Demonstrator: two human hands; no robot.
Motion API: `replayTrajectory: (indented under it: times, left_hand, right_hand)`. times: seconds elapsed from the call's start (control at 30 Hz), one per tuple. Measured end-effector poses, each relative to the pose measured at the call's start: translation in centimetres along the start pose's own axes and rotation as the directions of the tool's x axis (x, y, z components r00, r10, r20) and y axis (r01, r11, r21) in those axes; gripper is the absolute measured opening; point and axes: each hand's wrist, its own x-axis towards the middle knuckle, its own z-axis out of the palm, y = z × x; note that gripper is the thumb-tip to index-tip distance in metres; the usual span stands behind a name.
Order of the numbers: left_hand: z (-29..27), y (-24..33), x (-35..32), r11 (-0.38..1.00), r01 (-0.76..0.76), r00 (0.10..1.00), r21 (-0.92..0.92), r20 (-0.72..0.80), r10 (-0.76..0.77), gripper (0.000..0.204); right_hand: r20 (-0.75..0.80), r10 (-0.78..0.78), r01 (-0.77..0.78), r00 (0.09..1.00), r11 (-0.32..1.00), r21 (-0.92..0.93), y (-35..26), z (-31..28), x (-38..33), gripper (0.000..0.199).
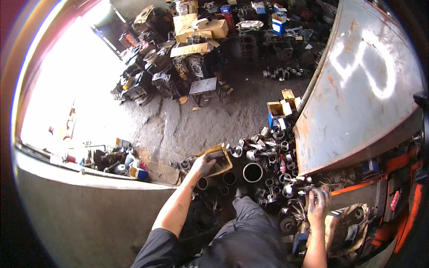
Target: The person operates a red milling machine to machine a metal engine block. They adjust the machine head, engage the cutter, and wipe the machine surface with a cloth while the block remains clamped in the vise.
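Left hand (203,165) at the tray (227,155), right hand (318,200) by a metal part (290,190). I cannot tell either grip; I'd steady both.

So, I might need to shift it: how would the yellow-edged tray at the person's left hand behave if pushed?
The yellow-edged tray would probably slide rather than roll, given its long, boxy shape. It's likely fairly stiff, since its raised edges show no obvious sagging. Its dark, grimy-looking inside suggests it could be slippery to grip.
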Motion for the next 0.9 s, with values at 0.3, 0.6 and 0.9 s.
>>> replayTrajectory:
  times: [0.3, 0.6, 0.9]
  left_hand:
    - [-4.4, -28.5, -6.5, 0.658, 0.432, 0.813, -0.617, -0.049, -0.580, 0.021]
    - [-12.6, -30.7, 7.7, 0.347, 0.675, 0.595, -0.651, 0.201, -0.778, 0.032]
    - [-20.0, -11.4, 59.2, 0.463, 0.415, 0.903, -0.783, 0.294, -0.313, 0.019]
  right_hand:
    - [0.525, 0.126, -0.106, 0.842, 0.992, -0.067, 1.7, 4.4, 12.1, 0.038]
    - [0.409, -0.032, -0.012, 0.912, 0.994, 0.104, -7.8, 13.8, 35.1, 0.029]
    - [0.170, 0.139, -0.202, 0.976, 0.871, 0.448, -11.1, 32.2, 63.6, 0.037]
